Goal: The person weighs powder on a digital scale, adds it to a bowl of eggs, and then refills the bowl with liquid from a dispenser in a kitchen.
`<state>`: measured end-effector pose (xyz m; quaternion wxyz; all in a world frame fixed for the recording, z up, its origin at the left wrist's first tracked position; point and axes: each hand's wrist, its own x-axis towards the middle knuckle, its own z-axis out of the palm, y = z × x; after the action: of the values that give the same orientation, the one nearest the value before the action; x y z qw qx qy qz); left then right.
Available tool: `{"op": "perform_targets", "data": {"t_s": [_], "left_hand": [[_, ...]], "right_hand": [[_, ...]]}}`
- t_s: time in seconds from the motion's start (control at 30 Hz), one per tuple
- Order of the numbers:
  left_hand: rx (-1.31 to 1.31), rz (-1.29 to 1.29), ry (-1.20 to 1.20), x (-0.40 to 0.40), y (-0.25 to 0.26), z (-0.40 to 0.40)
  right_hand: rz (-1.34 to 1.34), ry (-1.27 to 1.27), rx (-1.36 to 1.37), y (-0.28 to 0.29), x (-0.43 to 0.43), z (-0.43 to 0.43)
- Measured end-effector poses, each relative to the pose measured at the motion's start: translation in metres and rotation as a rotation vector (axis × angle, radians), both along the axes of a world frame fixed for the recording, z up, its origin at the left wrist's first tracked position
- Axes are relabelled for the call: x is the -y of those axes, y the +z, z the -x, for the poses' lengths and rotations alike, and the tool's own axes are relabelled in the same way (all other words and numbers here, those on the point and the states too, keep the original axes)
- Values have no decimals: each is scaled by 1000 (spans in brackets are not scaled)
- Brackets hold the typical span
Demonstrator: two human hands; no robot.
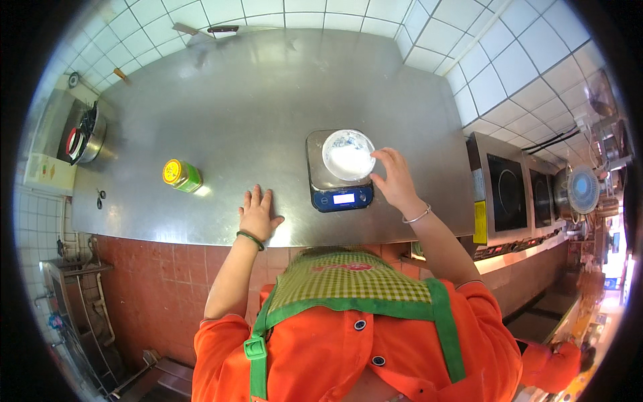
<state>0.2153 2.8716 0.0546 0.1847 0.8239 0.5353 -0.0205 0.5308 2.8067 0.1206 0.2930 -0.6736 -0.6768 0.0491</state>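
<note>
My left hand (pixel 257 213) rests flat on the stainless steel table (pixel 251 110), fingers apart, holding nothing. With thumb and fingertips, my right hand (pixel 393 173) touches the right rim of a round white bowl (pixel 348 155); whether it grips the rim I cannot tell. White powder or a similar white substance lies in the bowl, which stands on a digital kitchen scale (pixel 316 168) with a lit display. A jar with a yellow lid (pixel 182 175) and a green label lies or leans left of my left hand.
Small black-handled scissors (pixel 101 199) lie at the table's left edge, near a metal basin (pixel 98 138) holding dark items. Knives (pixel 223 29) are at the tiled back wall. Induction cookers (pixel 506 191) stand to the right. Another person's orange sleeve (pixel 552 367) shows at lower right.
</note>
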Motion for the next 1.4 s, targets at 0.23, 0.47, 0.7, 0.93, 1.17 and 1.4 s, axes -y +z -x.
{"op": "perform_targets", "data": {"t_s": [0.23, 0.47, 0.7, 0.93, 1.17, 1.4], "left_hand": [[-17, 66, -10, -7, 4, 6], [148, -55, -191, -23, -29, 6], [471, -351, -372, -1, 28, -48], [1220, 1401, -788, 179, 152, -321], [920, 1821, -725, 407, 128, -475], [794, 1844, -652, 616, 93, -599]], "right_hand": [[28, 45, -41, -2, -11, 9], [-77, 144, -174, -12, 6, -16], [-292, -54, -234, 59, 113, -46], [-397, -478, -213, 93, 320, -98], [-17, -767, -77, 108, 570, -171], [557, -1115, 79, 95, 738, -246]]}}
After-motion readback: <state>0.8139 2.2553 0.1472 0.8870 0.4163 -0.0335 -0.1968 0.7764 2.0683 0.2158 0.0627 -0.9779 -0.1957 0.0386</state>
